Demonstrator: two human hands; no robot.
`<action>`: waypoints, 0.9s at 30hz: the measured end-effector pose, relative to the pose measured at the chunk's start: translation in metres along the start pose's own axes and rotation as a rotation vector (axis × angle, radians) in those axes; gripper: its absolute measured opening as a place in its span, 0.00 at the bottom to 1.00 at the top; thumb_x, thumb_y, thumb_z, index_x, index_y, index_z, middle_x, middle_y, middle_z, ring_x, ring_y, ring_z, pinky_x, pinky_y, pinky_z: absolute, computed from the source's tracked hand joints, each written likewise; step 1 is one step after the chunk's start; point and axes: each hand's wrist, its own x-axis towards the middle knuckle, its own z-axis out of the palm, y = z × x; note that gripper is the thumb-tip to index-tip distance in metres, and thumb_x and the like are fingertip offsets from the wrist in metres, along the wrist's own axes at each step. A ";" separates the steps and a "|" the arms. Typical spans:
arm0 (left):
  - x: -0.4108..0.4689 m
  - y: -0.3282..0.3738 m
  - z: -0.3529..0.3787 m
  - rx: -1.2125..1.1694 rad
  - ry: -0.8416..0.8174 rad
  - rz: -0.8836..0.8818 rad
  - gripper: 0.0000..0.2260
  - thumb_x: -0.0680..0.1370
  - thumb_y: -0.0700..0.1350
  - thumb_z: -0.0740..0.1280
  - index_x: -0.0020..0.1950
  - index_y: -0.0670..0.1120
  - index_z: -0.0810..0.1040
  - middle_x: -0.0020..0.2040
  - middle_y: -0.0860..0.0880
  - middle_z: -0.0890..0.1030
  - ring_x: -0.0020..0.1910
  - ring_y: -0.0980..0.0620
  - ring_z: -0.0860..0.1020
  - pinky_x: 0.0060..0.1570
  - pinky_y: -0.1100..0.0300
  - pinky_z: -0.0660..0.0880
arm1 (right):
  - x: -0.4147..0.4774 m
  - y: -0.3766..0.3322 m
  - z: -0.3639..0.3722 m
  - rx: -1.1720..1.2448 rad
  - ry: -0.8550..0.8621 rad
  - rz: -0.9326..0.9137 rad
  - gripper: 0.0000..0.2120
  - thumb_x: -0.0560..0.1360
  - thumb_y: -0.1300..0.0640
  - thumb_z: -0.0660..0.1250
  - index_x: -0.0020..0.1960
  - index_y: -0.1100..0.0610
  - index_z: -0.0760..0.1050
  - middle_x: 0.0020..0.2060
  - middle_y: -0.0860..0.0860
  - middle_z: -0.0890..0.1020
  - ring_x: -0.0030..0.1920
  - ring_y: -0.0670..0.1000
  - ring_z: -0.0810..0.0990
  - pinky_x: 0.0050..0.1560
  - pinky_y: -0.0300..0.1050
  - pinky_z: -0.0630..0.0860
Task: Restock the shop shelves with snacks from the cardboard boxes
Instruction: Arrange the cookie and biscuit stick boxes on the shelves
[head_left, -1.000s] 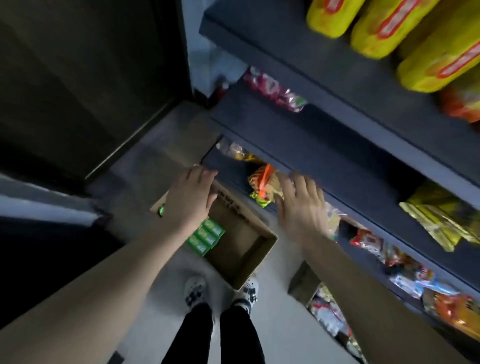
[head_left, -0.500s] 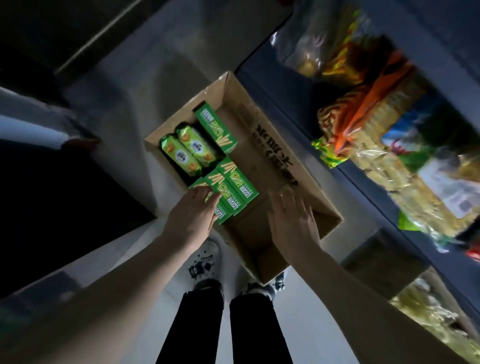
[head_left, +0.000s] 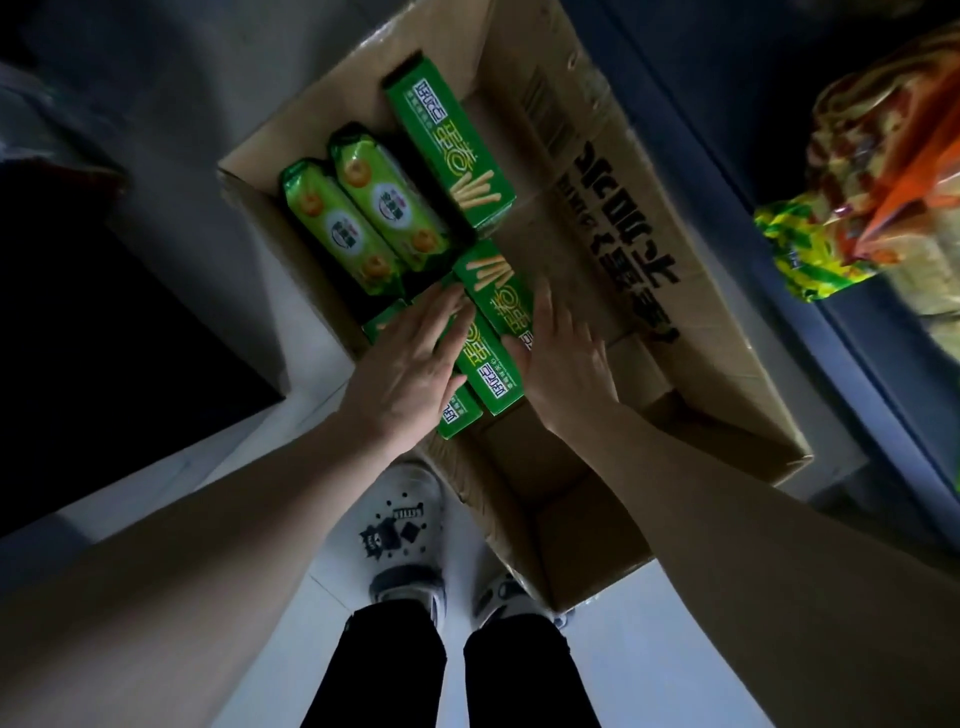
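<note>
An open cardboard box (head_left: 613, 171) stands on the floor in front of my feet. Inside lie several green stick-snack boxes (head_left: 491, 338), one more green box (head_left: 449, 140) further back, and two green biscuit packs (head_left: 363, 218) side by side. My left hand (head_left: 410, 364) lies flat with straight fingers on the near green boxes. My right hand (head_left: 561, 358) is beside them on the right, fingers extended, thumb touching the edge of one box. Neither hand grips anything.
A dark blue shelf edge (head_left: 810, 291) runs along the right of the box, with bagged snacks (head_left: 852, 208) on it. My two white shoes (head_left: 410, 540) stand just below the box. A dark panel (head_left: 104, 364) fills the left side.
The view has dropped from the shelves down to the box. Both hands came away from the shelf and reached into the box onto the green snack boxes.
</note>
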 end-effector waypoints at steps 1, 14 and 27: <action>0.002 0.000 0.000 0.007 0.003 0.010 0.33 0.77 0.49 0.69 0.77 0.39 0.61 0.78 0.39 0.60 0.76 0.41 0.60 0.73 0.46 0.64 | 0.001 0.004 0.000 -0.017 0.013 -0.007 0.35 0.83 0.41 0.49 0.80 0.60 0.43 0.75 0.60 0.64 0.72 0.61 0.67 0.66 0.60 0.68; 0.062 0.003 -0.016 0.273 0.011 0.116 0.15 0.71 0.38 0.65 0.56 0.46 0.82 0.53 0.45 0.82 0.60 0.38 0.75 0.54 0.46 0.74 | 0.024 0.049 -0.021 0.038 0.031 -0.091 0.34 0.83 0.45 0.53 0.79 0.65 0.50 0.66 0.65 0.71 0.60 0.63 0.77 0.56 0.54 0.77; 0.008 0.074 -0.137 -0.061 -0.075 -0.302 0.27 0.71 0.51 0.76 0.64 0.39 0.72 0.55 0.40 0.77 0.54 0.39 0.76 0.53 0.47 0.73 | -0.114 0.093 -0.114 0.446 0.039 0.405 0.28 0.79 0.49 0.66 0.74 0.59 0.62 0.63 0.58 0.70 0.61 0.59 0.73 0.51 0.46 0.69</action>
